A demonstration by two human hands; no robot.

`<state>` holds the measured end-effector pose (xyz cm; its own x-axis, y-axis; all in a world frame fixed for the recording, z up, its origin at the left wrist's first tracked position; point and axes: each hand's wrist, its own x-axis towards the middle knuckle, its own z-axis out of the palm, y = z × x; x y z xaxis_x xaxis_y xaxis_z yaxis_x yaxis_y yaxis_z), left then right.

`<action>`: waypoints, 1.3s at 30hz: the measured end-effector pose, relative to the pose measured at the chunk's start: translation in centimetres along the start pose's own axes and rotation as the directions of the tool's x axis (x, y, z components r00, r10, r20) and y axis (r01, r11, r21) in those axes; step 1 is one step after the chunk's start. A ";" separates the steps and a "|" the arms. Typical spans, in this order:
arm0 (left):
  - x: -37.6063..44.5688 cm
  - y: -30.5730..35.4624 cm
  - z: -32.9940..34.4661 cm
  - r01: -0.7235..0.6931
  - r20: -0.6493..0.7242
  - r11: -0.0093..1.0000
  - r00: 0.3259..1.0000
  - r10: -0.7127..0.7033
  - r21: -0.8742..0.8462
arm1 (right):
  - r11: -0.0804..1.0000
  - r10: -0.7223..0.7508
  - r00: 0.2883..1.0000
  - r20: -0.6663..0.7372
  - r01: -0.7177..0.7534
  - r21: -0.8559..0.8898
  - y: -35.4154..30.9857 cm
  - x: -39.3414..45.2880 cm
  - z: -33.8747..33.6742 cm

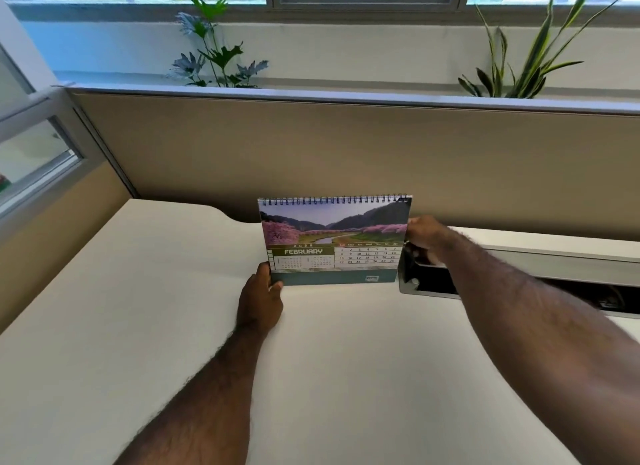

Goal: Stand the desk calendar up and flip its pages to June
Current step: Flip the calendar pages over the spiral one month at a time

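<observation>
The spiral-bound desk calendar (334, 241) stands upright on the white desk (173, 309), near the partition. Its front page reads FEBRUARY under a photo of pink trees and a river. My left hand (261, 296) pinches the calendar's lower left corner, thumb on the front. My right hand (424, 236) grips the right edge about halfway up. The spiral binding runs along the top edge.
A beige partition (346, 153) rises right behind the calendar. An open cable tray (519, 277) with a metal lid sits in the desk at the right, under my right forearm. Potted plants (214, 59) stand behind the partition by the window.
</observation>
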<state>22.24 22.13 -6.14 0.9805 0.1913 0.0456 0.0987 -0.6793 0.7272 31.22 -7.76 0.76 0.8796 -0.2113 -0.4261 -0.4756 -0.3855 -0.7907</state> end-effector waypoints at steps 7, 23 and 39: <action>0.1 0.2 0.1 0.016 0.003 0.999 1.000 -0.016 0.034 | 0.974 -0.227 0.824 -0.519 0.184 -0.133 -0.1 -3.4 1.3; 0.0 0.4 0.0 0.028 0.012 0.998 1.000 -0.028 0.049 | 0.954 -0.291 0.697 -0.656 0.160 -0.253 6.1 -10.1 9.8; -0.6 0.6 -0.4 -0.026 -0.015 0.999 1.000 0.026 -0.037 | 0.852 -0.520 0.493 -0.698 0.362 -0.379 7.1 -12.2 8.1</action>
<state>21.63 21.89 -5.48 0.9801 0.1841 0.0743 0.0666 -0.6577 0.7503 17.08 -0.68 -3.20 0.6784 -0.5307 0.5080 -0.0882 -0.7453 -0.6609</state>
